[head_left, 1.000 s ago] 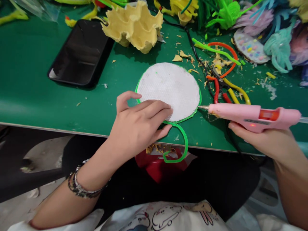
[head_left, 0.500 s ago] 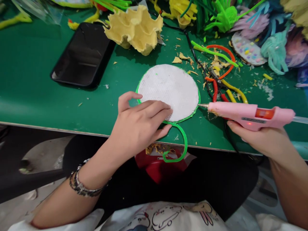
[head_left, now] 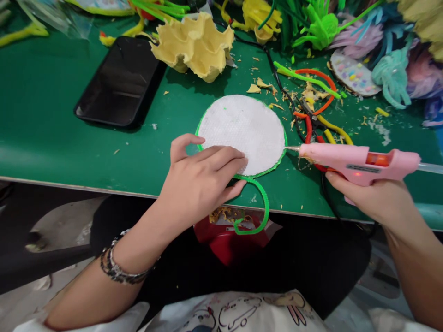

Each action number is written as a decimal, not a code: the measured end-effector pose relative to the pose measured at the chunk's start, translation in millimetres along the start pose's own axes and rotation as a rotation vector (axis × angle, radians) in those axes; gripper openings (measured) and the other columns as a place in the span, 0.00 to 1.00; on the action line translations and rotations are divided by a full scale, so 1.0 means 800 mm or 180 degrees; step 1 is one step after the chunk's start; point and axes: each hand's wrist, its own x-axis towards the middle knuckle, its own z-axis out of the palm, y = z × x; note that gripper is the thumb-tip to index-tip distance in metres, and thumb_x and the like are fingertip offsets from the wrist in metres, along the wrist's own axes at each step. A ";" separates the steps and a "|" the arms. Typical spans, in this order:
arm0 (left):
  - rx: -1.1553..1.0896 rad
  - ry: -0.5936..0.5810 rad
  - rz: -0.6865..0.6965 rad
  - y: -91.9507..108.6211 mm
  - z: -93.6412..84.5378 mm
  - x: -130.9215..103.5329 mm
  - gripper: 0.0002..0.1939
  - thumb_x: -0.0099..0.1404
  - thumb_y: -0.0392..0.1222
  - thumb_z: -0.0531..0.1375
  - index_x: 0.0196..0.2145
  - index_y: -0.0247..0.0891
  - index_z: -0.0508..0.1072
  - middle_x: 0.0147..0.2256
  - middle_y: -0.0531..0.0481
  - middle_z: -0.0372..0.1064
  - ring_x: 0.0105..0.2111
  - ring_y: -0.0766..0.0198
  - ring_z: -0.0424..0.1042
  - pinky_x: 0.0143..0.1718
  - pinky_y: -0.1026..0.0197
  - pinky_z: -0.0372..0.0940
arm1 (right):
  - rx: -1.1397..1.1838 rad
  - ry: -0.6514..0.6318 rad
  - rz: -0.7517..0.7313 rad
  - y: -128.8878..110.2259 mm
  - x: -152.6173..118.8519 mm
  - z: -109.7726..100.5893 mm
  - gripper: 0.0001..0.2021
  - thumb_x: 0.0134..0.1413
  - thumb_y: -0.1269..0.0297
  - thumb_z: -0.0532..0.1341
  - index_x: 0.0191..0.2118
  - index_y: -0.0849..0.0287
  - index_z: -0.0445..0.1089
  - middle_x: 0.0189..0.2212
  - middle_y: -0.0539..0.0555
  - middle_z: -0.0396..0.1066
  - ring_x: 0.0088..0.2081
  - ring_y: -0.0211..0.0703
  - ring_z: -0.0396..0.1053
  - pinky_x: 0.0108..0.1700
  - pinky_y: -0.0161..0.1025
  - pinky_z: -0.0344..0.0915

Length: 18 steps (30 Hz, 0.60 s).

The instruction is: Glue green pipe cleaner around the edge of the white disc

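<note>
A round white disc point(head_left: 256, 129) lies on the green table, its rim edged with green pipe cleaner. The loose end of the green pipe cleaner point(head_left: 266, 207) curls down over the table's front edge. My left hand point(head_left: 204, 177) rests on the disc's lower left, fingers on its surface and thumb by the lower rim. My right hand point(head_left: 377, 196) is closed around the handle of a pink glue gun point(head_left: 353, 159), whose metal nozzle meets the disc's right edge. A small light glows on the gun.
A black phone point(head_left: 121, 83) lies at the left, beside a yellow egg-carton piece point(head_left: 197, 46). Pliers point(head_left: 313, 122), an orange pipe cleaner point(head_left: 332, 87), a black cable point(head_left: 275, 69) and scraps lie to the right. Fluffy colored bundles point(head_left: 394, 76) line the back right.
The glue gun and my right hand have shifted slightly left and up, bringing the nozzle tip a little over the disc's right edge. My left hand stays nearly still.
</note>
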 end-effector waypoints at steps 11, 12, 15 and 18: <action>-0.0027 -0.0039 -0.0051 0.000 0.001 -0.002 0.04 0.67 0.41 0.59 0.40 0.44 0.73 0.42 0.56 0.78 0.36 0.58 0.78 0.46 0.46 0.59 | 0.0060 0.0042 0.0373 -0.007 -0.003 0.001 0.18 0.35 0.46 0.64 0.28 0.55 0.71 0.31 0.55 0.74 0.38 0.55 0.74 0.39 0.48 0.70; -0.0019 -0.0042 -0.0049 0.000 0.001 -0.002 0.04 0.67 0.41 0.59 0.40 0.44 0.73 0.41 0.56 0.78 0.36 0.58 0.78 0.46 0.46 0.59 | 0.0071 0.0036 0.0371 -0.007 -0.002 0.001 0.18 0.34 0.45 0.64 0.28 0.55 0.70 0.31 0.56 0.74 0.38 0.55 0.74 0.39 0.49 0.70; 0.0018 0.0011 -0.0006 0.000 0.001 -0.001 0.04 0.67 0.41 0.59 0.39 0.43 0.72 0.41 0.56 0.79 0.35 0.59 0.78 0.45 0.47 0.59 | 0.0041 -0.0009 0.0385 -0.006 0.003 0.001 0.19 0.32 0.44 0.63 0.27 0.55 0.69 0.31 0.56 0.74 0.37 0.55 0.74 0.39 0.50 0.71; 0.0042 0.0032 0.0023 0.000 0.000 0.000 0.04 0.67 0.40 0.59 0.39 0.42 0.73 0.40 0.56 0.79 0.34 0.59 0.78 0.44 0.47 0.59 | 0.0016 -0.0088 0.0323 -0.005 0.009 0.001 0.18 0.30 0.46 0.63 0.26 0.55 0.69 0.28 0.55 0.73 0.33 0.54 0.74 0.34 0.48 0.71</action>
